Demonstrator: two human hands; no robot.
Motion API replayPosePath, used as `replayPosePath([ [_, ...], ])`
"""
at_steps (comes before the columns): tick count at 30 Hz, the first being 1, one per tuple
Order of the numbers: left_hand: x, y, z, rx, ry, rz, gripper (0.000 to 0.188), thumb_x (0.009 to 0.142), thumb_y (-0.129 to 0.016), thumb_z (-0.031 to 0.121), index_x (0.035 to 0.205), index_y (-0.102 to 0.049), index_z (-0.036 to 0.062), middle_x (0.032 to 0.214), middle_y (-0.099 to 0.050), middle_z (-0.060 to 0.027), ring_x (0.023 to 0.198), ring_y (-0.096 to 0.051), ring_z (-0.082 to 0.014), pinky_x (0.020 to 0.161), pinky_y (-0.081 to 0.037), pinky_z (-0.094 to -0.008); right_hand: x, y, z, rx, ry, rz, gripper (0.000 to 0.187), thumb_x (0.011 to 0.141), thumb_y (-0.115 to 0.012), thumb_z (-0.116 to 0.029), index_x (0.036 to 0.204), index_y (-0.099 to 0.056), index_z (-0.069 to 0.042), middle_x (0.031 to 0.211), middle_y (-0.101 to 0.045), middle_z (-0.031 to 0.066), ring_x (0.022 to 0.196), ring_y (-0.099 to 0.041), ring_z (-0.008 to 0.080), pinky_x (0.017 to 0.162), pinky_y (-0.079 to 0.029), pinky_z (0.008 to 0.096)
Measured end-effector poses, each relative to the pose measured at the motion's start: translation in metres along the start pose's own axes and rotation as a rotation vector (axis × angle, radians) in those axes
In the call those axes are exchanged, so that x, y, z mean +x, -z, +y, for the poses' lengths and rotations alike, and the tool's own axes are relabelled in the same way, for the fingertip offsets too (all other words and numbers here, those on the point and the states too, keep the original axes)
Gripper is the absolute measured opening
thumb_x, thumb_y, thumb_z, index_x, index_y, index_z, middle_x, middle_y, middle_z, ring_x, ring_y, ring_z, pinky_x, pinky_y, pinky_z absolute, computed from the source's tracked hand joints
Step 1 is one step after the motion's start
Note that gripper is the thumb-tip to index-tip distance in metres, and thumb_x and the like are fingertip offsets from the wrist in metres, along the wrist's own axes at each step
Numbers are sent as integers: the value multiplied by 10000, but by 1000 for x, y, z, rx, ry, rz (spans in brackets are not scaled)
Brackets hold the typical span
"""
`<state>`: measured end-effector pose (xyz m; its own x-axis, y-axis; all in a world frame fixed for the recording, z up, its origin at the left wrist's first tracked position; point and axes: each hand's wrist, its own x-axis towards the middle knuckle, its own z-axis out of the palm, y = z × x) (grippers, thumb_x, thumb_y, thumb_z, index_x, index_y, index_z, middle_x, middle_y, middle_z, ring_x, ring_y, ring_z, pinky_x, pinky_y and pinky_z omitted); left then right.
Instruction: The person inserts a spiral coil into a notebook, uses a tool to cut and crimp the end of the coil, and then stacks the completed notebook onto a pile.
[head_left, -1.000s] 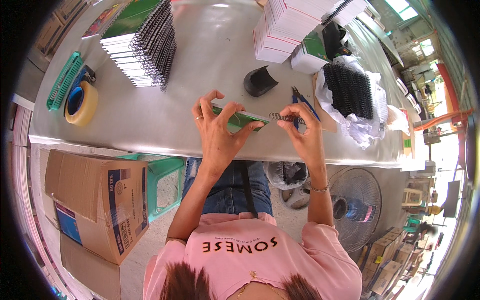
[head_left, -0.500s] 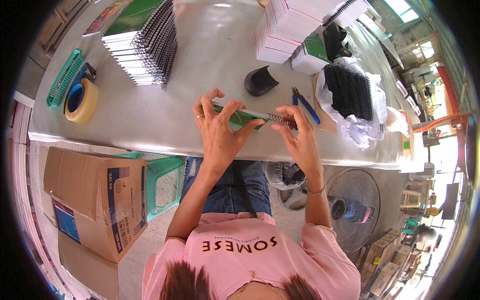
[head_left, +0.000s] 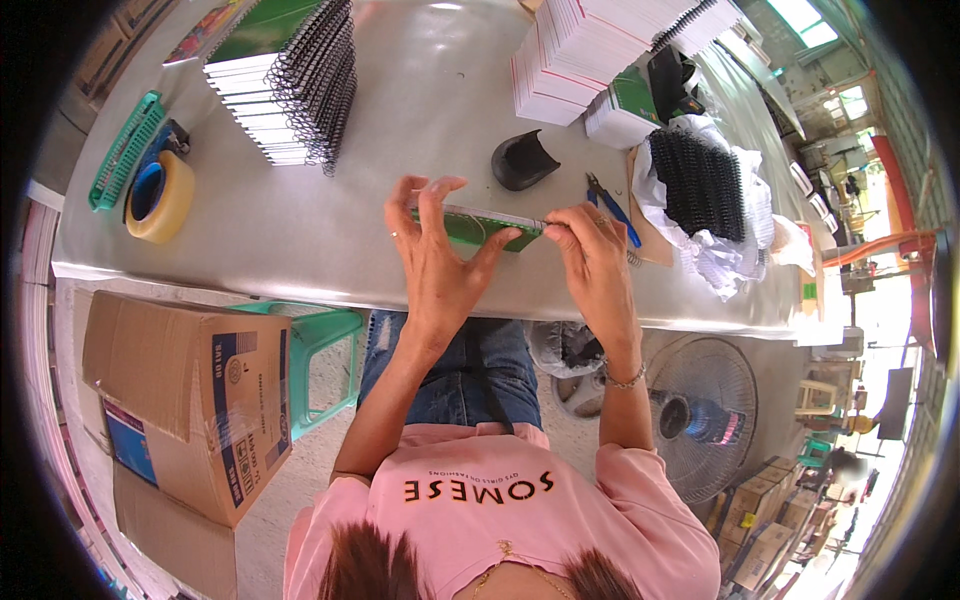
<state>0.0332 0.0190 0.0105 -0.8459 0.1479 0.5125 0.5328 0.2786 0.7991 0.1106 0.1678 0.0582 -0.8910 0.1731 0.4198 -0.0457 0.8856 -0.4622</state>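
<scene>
My left hand [head_left: 437, 275] is closed on a small green-covered notebook [head_left: 470, 232], holding it edge-up over the table with the thumb along the near cover and fingers over the top. At the notebook's right end, my right hand [head_left: 598, 270] pinches a dark spiral binding coil [head_left: 633, 258]. Most of the coil is hidden behind the fingers; a short piece shows beyond them. Just past that hand lie blue-handled cutting pliers [head_left: 622, 215]. A black curved, hollow piece [head_left: 522, 165] rests on the table beyond the notebook.
Coil-bound notebooks [head_left: 300, 95] are stacked at far left, near a tape roll [head_left: 175, 205] and a green basket [head_left: 122, 150]. White page blocks [head_left: 560, 70] stand at far right. Black coils [head_left: 695, 185] lie on white wrapping. A cardboard box [head_left: 245, 420] sits below the table edge.
My right hand has moved left and up to the notebook's end, its fingers closing there; the coil length seen between them before is now mostly hidden. The left hand keeps its hold.
</scene>
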Motion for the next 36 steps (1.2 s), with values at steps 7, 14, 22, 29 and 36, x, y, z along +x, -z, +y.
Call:
replayPosePath([
  [7,3,6,-23,-31,20,-109,654,654,-886,218,1109,-462,15,1066,-452,-128,988,-448,-293,851,-399,-405,10,5,13,145,-74,-239,125,889,-627,-108,993,-617,-40,884,-600,114,865,-574,302,763,-404,408],
  [14,28,31,-32,-47,-102,-193,680,618,-907,250,1071,-457,18,984,-430,-103,932,-453,-271,828,-405,-369,54,-39,74,81,145,-55,279,814,-747,-169,997,-615,-4,1101,-598,157,1073,-559,333,909,-441,403],
  [22,21,32,-47,-132,21,-205,865,557,-941,304,1179,-410,21,1109,-452,-107,1061,-461,-241,937,-397,-353,38,-17,73,1607,-248,-589,353,891,-688,-320,1095,-536,-75,1345,-519,169,1223,-512,274,1003,-396,427],
  [29,19,27,-53,-176,10,-212,1006,529,-955,290,1281,-337,36,1191,-400,-103,1111,-435,-260,984,-381,-375,40,5,59,1020,-256,-751,296,879,-718,-264,1000,-571,-37,1390,-498,164,1201,-498,202,990,-390,343],
  [36,21,29,-53,-227,58,-217,1117,532,-956,301,1373,-272,33,1288,-384,-135,1164,-429,-286,985,-401,-393,30,7,40,990,-341,-600,284,852,-746,-201,1002,-592,-15,1346,-540,120,1087,-526,110,919,-440,267],
])
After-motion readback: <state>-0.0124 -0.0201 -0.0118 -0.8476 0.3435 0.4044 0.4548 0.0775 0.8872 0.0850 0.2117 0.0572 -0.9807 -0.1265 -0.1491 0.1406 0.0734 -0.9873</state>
